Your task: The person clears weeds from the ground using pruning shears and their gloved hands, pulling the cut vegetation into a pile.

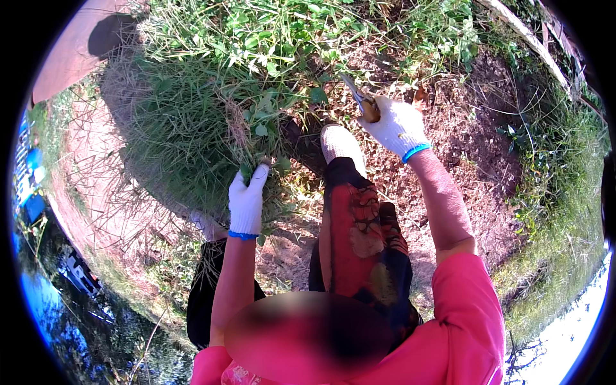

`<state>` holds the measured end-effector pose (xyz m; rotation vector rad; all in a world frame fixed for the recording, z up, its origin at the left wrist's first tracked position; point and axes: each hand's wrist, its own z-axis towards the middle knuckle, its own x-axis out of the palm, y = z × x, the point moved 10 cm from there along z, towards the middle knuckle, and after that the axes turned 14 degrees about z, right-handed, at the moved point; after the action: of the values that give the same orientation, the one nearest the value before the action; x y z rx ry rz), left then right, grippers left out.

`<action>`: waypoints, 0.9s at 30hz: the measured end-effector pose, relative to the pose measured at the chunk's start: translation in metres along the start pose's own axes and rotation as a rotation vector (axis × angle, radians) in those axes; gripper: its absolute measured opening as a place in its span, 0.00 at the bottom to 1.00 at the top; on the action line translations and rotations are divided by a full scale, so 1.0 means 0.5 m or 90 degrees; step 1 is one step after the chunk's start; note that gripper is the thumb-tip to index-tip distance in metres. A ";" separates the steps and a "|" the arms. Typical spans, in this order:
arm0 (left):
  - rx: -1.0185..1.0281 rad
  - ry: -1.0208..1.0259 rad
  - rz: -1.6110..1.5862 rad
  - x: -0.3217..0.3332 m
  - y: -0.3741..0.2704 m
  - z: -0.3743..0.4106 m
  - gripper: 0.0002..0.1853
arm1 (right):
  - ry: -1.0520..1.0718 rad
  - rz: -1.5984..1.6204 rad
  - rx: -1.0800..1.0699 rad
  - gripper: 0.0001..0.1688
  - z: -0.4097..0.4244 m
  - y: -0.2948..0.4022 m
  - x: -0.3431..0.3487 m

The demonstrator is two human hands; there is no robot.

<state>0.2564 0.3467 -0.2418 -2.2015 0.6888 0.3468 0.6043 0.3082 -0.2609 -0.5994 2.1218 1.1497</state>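
Observation:
My left hand [246,207], in a white knitted glove with a blue cuff, grips the stems of a large loose bunch of long green grass and weeds [187,130]. The bunch spreads out to the left and beyond the hand; where it ends is hard to tell. In a matching glove, my right hand [397,126] is closed around the wooden handle of a bladed hand tool [369,108]. Its narrow metal blade points up and left, close to low leafy weeds [274,41]. A light shoe [340,144] stands on the ground between my hands.
Bare reddish soil [452,139] strewn with plant bits lies right of the shoe. Pale wooden poles [529,36] cross the upper right. A reddish-brown surface [72,53] fills the upper left. Dry stalks [115,192] lie at left, and a vehicle [79,274] stands farther off.

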 end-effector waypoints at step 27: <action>0.481 -0.338 1.034 0.105 -0.342 0.173 0.63 | 0.186 1.070 0.303 0.19 0.013 -0.046 0.216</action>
<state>0.3960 0.4858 -0.2176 -0.4066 1.7601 1.1368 0.5469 0.2926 -0.3539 1.6305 2.8755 1.1214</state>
